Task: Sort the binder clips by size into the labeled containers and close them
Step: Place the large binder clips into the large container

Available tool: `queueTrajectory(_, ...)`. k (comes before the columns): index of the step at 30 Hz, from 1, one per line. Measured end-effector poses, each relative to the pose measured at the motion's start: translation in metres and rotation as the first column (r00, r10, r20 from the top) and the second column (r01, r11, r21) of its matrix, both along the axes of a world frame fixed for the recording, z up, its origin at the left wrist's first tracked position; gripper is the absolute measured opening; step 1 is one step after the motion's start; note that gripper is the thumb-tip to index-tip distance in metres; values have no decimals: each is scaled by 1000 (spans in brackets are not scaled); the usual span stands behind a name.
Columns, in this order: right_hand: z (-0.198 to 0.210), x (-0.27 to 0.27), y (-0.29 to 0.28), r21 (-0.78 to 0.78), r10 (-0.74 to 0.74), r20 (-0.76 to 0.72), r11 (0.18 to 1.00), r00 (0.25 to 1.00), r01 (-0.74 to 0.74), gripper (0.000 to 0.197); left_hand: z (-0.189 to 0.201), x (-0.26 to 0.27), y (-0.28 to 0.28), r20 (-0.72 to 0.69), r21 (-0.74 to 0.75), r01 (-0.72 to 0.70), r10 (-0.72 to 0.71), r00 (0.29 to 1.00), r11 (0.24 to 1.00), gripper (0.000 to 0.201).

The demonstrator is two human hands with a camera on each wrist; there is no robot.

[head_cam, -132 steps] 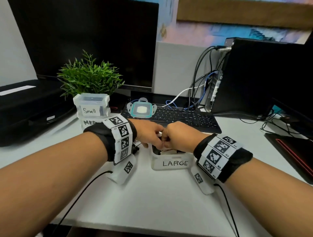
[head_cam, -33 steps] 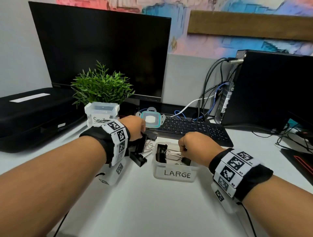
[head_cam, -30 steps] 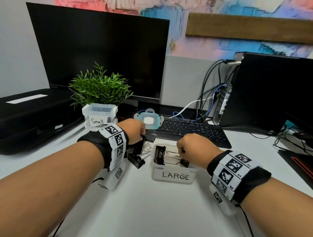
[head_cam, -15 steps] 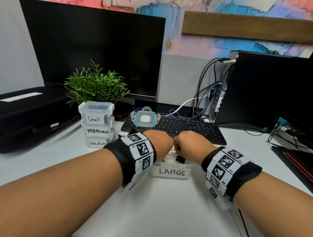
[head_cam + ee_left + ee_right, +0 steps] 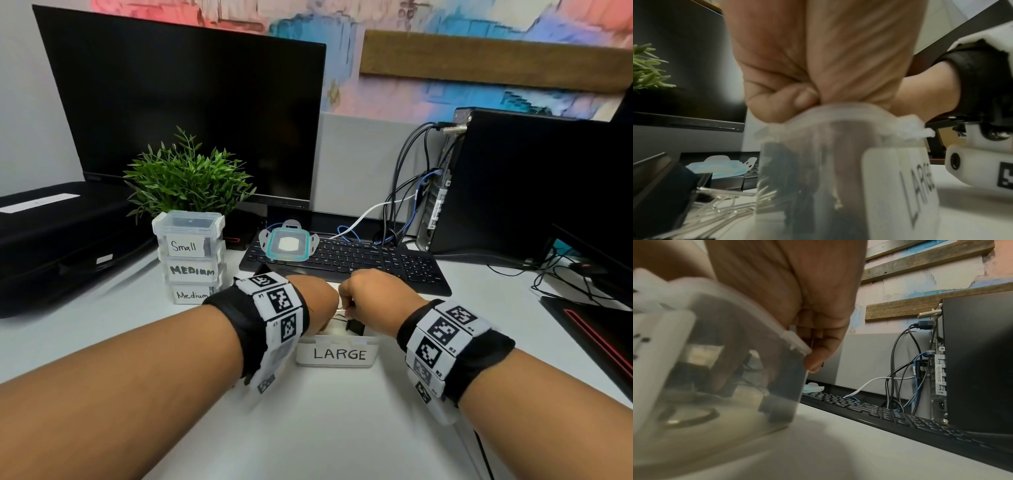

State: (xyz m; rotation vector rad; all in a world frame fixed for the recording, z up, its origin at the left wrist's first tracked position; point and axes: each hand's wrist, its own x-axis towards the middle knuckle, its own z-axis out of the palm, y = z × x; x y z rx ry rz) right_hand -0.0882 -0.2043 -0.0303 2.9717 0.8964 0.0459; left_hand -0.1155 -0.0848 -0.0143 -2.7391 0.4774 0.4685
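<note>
Both hands meet over the open LARGE container point(image 5: 337, 353) near the table's front edge, probably to tuck a binder clip point(image 5: 356, 325) inside. The right hand point(image 5: 378, 301) pinches its wire handle; the left hand point(image 5: 317, 301) is curled, what it grips hidden behind its knuckles. More clips point(image 5: 674, 191) lie beside the container; its lid point(image 5: 288, 244) waits on the keyboard point(image 5: 376, 260)

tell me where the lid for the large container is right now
In the head view the teal-rimmed lid lies on the keyboard's left end, behind the LARGE container.
</note>
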Motion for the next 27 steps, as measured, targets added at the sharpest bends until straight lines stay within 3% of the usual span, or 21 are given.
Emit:
queueTrajectory(8,0,2,0,-10,8,-6,1000,1000,-8,4,-5,-4,17,133,-269,69,-34,990,961,22)
queueTrajectory(12,1,3,0,-8,4,-4,1000,1000,-4,6,-8,-2,22,243,-294,96,-23,970,951,13)
queueTrajectory(19,0,4,-1,-5,18,3,1000,1000,-18,12,-18,4,31,355,-338,149,-21,935,929,19)
queueTrajectory(24,0,7,-4,-21,38,-6,999,999,-38,10,-19,9,34,193,-451,-17,116,974,893,53)
queueTrajectory(27,2,7,-7,-13,35,-22,999,999,-35,12,-18,10,34,165,-456,-22,109,980,890,53)
